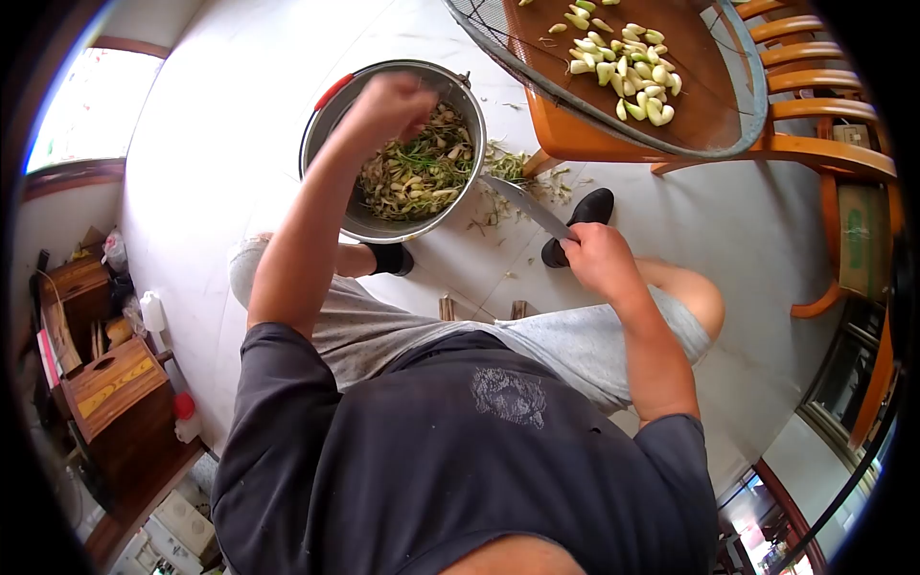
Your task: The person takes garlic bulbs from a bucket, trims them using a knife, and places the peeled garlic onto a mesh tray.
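A metal bucket [479, 134] with a red handle grip stands on the floor, holding a heap of pale and green plant pieces [417, 177]. My left hand [393, 107] is above the far left part of the bucket, blurred, its fingers curled; what it holds, if anything, cannot be made out. My right hand [599, 257] is closed round the handle of a knife [529, 206], whose blade points up and left to the bucket's right rim. Peeled whitish-green cloves [632, 72] lie in a round mesh tray [709, 151] at the upper right.
The tray rests on an orange wooden chair [565, 134]. Green and pale scraps [503, 163] are scattered on the floor beside the bucket. My feet in dark shoes [591, 206] are near the bucket. Wooden boxes [115, 383] and bottles stand at the left.
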A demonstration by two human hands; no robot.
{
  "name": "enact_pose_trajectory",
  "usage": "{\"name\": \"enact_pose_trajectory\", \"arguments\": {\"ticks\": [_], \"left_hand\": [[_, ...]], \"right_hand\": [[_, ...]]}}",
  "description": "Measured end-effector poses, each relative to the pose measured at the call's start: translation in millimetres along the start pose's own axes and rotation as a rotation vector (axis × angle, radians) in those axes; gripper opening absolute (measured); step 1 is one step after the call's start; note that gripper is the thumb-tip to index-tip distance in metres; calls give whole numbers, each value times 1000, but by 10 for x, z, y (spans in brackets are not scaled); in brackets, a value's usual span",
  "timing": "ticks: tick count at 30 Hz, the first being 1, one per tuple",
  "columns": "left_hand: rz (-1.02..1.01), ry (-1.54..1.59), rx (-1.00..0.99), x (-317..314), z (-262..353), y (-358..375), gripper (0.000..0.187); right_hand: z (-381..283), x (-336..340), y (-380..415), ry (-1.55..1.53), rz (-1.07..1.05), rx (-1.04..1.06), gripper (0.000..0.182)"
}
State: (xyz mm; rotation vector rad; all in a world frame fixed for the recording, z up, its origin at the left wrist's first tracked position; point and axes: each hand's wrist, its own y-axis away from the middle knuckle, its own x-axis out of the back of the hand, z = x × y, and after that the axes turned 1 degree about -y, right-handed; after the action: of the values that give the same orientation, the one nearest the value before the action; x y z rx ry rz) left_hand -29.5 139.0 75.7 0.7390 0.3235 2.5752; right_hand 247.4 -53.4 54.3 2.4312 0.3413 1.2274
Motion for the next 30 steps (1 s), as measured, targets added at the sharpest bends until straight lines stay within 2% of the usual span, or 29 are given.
{"name": "enact_pose_trajectory", "arguments": {"ticks": [1, 3, 5, 6, 8, 12, 18, 24, 30], "left_hand": [[-43, -37, 121, -76, -386, -30, 17], [5, -168, 361, -365, -1063, -49, 14], [-29, -279, 324, -625, -1678, -51, 19], [15, -400, 249, -751, -1832, -32, 21], [91, -605, 152, -949, -1870, 44, 25], [127, -773, 143, -1022, -1918, 78, 20], [88, -846, 161, -982, -1874, 88, 22], [55, -917, 62, -894, -1912, 158, 22], [20, -934, 88, -921, -1879, 151, 22]], "right_hand": [[15, -10, -10, -5, 5, 15, 19], [-6, -28, -27, -2, -3, 33, 19], [-42, -19, -51, 14, -27, 38, 19], [-47, -25, -71, 14, -31, 48, 19], [-52, -43, -99, 19, -38, 66, 18], [-77, -67, -133, 43, -49, 89, 18], [-112, -47, -123, 23, -46, 100, 18], [-67, -57, -101, 29, -39, 122, 18], [-66, -65, -86, 31, -36, 133, 18]]}}
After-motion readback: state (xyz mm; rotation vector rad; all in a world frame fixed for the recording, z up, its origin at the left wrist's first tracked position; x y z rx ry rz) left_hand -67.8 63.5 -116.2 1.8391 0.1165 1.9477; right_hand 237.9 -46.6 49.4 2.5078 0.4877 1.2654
